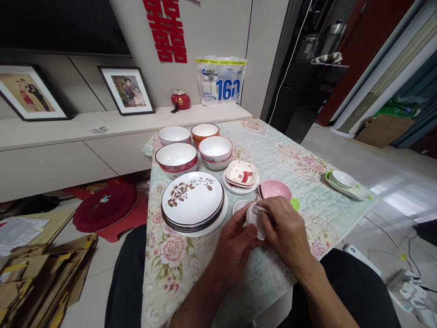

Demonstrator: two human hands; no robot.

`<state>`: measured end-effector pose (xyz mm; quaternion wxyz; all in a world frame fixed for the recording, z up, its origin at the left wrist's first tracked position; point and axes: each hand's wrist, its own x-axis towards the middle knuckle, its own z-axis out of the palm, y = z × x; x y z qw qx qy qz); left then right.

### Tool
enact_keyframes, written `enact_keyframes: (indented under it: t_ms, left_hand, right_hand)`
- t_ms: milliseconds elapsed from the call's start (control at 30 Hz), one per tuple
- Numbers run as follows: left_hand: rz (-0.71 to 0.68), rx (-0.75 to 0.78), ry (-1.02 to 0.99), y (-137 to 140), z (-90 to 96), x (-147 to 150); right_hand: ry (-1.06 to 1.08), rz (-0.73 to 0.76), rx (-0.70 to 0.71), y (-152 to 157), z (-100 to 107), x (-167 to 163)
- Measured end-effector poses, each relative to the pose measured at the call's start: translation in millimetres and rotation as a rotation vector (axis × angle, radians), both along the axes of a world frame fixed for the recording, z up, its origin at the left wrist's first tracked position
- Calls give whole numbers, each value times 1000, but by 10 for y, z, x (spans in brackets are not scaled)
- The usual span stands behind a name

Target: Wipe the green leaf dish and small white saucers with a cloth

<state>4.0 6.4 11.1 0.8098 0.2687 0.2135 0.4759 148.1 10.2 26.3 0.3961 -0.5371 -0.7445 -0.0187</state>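
Note:
Above the near part of the table, my left hand (pixel 238 234) is closed round a small white dish (pixel 251 217), thumb on its front. My right hand (pixel 285 228) is closed at the dish's other side, pressing a pale, crumpled cloth-like piece (pixel 260 208) against it; its exact kind is unclear. Partly hidden behind my fingers lies another small white dish (pixel 239 207). A pink bowl (pixel 276 188) is just beyond my right hand. To the left is a stack of white dark-rimmed plates (pixel 198 200) with a brown flower pattern.
Behind the plates stand stacked bowls (pixel 175 156) and small square dishes (pixel 241 173). A leaf-shaped dish (pixel 351 192) with small bowls sits near the right table edge. The floral tablecloth (pixel 170 250) covers the table. Flattened cardboard (pixel 68 264) lies on the floor at left.

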Motion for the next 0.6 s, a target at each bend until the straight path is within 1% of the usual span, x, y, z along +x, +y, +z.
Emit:
enact_keyframes:
  t_ms: [67,100,167,233,300,367,467,600]
  left_hand:
    - [-18,-6,-14,-1,-5,-1]
    - [-30,-5,-19,-1,-6,-2]
    - [-57,2,-28,-2,-3,-4]
    - [-86,13,-37,2,3,-7]
    - [-113,31,-30,10,10,-11]
    - [-122,52,-15,17,8,-15]
    - [-87,73,19,15,-22,-20]
    - [3,47,60,-2,-79,-13]
  right_hand:
    - [30,-48,67,-8,17,-11]
    - [52,-37,77,-16,37,-8]
    - [79,59,64,-35,85,12]
    - [55,187,40,-43,117,41]
    - [-1,247,40,-31,117,67]
    - [-36,240,55,-5,85,88]
    - [-18,190,43,34,22,118]
    - [79,163,-90,54,-19,170]
